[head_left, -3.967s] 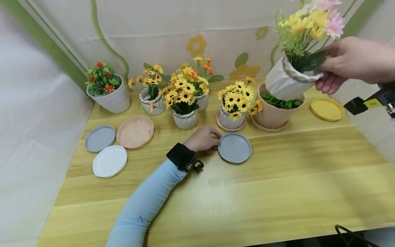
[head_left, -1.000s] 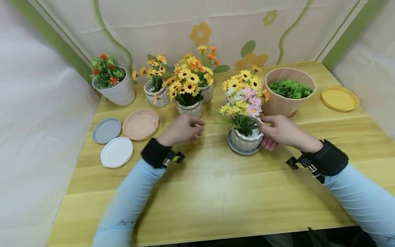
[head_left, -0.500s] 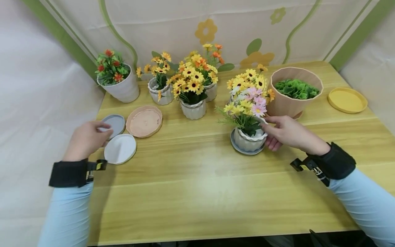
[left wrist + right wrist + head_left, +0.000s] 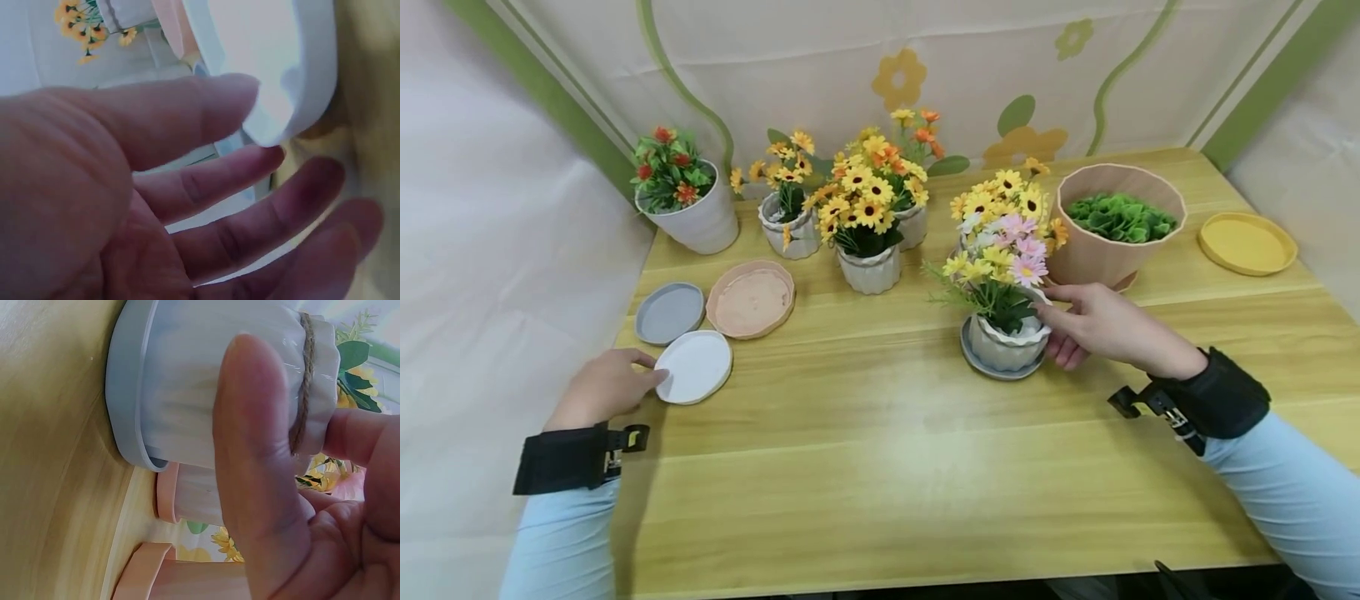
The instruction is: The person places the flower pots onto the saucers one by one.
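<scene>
My left hand point(image 4: 606, 383) pinches the near-left rim of a white plant saucer point(image 4: 694, 367), thumb over the edge. In the left wrist view, the thumb point(image 4: 219, 106) lies across the white rim with the other fingers below it. My right hand point(image 4: 1093, 327) holds the right rim of a white scalloped flowerpot point(image 4: 1003, 346) with pink and yellow flowers. This pot stands upright in a grey-blue saucer point(image 4: 973, 364). The right wrist view shows twine point(image 4: 304, 381) round its neck, with one finger point(image 4: 253, 450) along its side.
Beside the white saucer lie a grey saucer point(image 4: 668, 314) and a peach saucer point(image 4: 751, 298). Several flowerpots line the back, including a red-flowered one point(image 4: 696, 218). A large peach pot point(image 4: 1093, 262) with green leaves stands right, near a yellow saucer point(image 4: 1247, 243).
My right hand has brought the pink-and-yellow flowerpot down onto the grey-blue saucer and stays on it. My left hand has left that saucer, swung left and taken the white saucer's rim.
</scene>
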`<state>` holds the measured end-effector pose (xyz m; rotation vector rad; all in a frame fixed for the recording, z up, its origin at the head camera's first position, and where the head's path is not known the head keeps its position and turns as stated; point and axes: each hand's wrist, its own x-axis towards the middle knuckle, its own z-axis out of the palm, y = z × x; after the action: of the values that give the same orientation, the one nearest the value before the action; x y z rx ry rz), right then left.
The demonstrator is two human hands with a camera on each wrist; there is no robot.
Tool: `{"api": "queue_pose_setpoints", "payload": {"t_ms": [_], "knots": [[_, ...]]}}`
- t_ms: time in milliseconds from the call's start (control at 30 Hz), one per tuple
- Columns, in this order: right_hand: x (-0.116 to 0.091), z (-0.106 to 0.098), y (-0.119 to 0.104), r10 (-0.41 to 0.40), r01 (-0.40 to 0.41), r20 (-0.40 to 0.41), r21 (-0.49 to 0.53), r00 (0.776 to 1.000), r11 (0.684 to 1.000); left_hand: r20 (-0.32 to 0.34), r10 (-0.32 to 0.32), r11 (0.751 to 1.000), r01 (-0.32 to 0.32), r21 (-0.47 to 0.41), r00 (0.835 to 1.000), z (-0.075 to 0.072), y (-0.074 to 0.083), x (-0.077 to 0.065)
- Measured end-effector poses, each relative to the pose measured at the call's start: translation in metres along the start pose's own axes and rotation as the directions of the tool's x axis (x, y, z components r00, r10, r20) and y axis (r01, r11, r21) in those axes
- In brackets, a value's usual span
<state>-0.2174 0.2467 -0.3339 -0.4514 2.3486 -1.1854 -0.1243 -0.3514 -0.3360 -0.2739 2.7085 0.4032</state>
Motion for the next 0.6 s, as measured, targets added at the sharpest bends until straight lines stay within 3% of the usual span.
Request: {"api": "queue_pose_setpoints", "payload": {"t_ms": [267,467,600], "knots": [[0.000,0.000,0.002,-0.007,0.007,0.001,0.004,1.000,1.000,0.020,-0.011,0.989,0.014,-0.146,1.000,0.009,0.005,0.004],[-0.001,0.000,0.000,-0.011,0.011,0.004,0.015,1.000,1.000,0.022,0.049,0.987,-0.045,-0.153,0.999,0.009,0.008,0.000],[0.000,0.001,-0.001,-0.010,0.010,0.004,0.017,1.000,1.000,0.016,0.106,0.978,-0.101,-0.182,0.994,0.003,0.024,-0.009]]}}
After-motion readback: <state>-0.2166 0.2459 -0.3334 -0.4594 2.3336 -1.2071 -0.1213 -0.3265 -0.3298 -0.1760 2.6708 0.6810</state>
